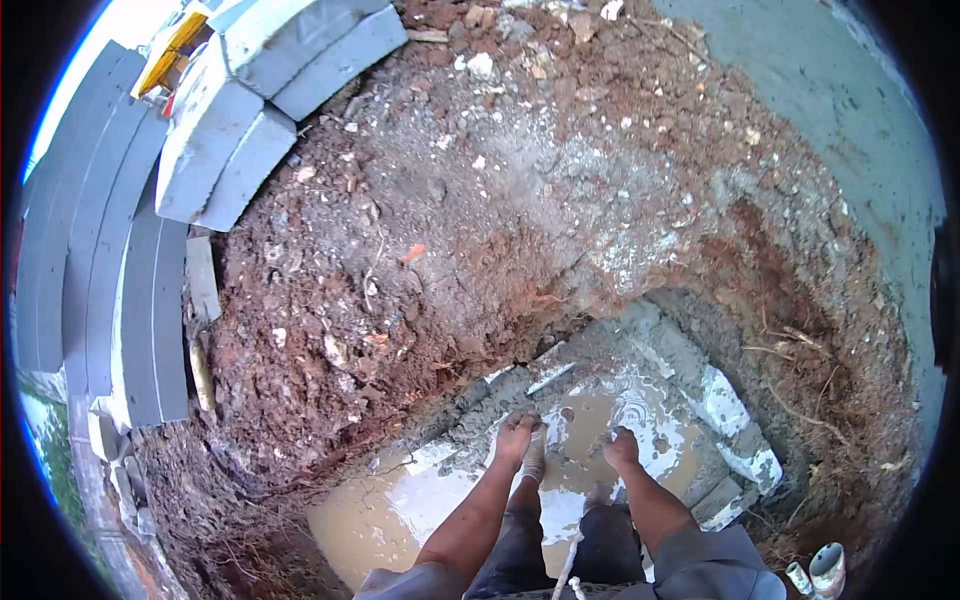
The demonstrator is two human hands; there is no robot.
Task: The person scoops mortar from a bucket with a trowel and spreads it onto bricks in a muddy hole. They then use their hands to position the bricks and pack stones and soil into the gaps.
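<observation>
My left hand (518,436) is closed, held low over the pit in front of my left leg. My right hand (622,449) is closed too, out over the muddy water (580,425) ahead of my right leg. Small greyish patches show by the fingers of each hand, but what they hold, if anything, is too small to tell. Below them my legs (608,540) stand in the water-filled pit, feet mostly hidden. Pale foam floats on the brown water. A grey, mud-smeared edge (725,405) with white patches borders the pit on the right.
Loose reddish soil and rubble (440,230) rise beyond the pit. Grey concrete blocks (235,130) are stacked at upper left, with a yellow object (175,50) behind. Roots (805,415) stick out at right. Pipe ends (827,570) stand at lower right. Grey paving (850,120) runs along the right.
</observation>
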